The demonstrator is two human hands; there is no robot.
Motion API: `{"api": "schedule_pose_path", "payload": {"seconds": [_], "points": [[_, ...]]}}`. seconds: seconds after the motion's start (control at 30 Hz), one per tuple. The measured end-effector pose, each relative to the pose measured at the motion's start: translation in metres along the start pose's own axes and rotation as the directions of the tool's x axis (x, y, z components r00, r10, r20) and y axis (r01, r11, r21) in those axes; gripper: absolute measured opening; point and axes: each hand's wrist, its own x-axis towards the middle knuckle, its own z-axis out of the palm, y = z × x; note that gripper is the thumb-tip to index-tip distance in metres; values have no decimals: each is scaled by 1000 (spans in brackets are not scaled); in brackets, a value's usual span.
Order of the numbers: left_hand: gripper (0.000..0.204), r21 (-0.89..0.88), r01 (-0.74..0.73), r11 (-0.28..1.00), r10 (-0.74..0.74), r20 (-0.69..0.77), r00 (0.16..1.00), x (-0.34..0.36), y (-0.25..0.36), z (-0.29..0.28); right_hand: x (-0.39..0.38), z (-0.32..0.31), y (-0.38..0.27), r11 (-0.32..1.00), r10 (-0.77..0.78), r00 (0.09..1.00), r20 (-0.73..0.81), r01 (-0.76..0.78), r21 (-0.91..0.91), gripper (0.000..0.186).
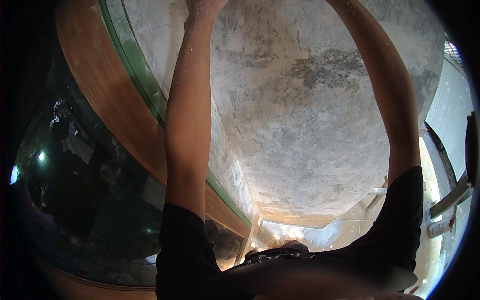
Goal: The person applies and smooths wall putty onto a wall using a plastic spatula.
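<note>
Both my arms reach up in front of a grey, patchily plastered wall (295,110). Only the wrist and heel of my left hand (206,5) show at the top edge, dusted with white specks. Its fingers lie beyond the picture, so whatever they hold or touch is hidden. My right forearm (387,70) runs out of the top edge farther right, and the hand at its end is out of sight. Fine pale dust also dots both forearms.
Left of the wall stands a brown wooden frame (100,75) with a green strip (132,70) along it, around dark reflective glass (95,200). Below is a pale tiled floor (345,232). At right are a whitish cylindrical container (440,228), a bar (450,200) and a light panel (452,100).
</note>
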Motion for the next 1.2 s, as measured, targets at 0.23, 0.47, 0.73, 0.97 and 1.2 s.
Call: {"api": "schedule_pose_path", "payload": {"seconds": [0.23, 0.47, 0.73, 0.97, 1.2], "points": [[26, -95, -130, 987, 120, -102, 988, -32, -42, 9, -26, 14, -31, 996, 84, 994, 71, -86, 33, 19], [26, 6, -33, 999, 33, 17, 999, -7, -7, 10, -18, -12, -12, 999, 52, 999, 13, -51, -8, 19], [28, -188, -39, 981, 45, 31, 999, -47, -23, 22, -49, 13, -20, 997, 71, 996, 56, -71, -13, 15], [27, -272, -78, 959, 68, -45, 997, -30, 8, 4, -38, 2, -22, 989, 142, 990, 20, -141, -45, 15], [21, -40, -14, 999, 16, 46, 999, -68, -15, 36, -85, 1, -27, 983, 183, 973, 140, -179, -42, 13]]}}
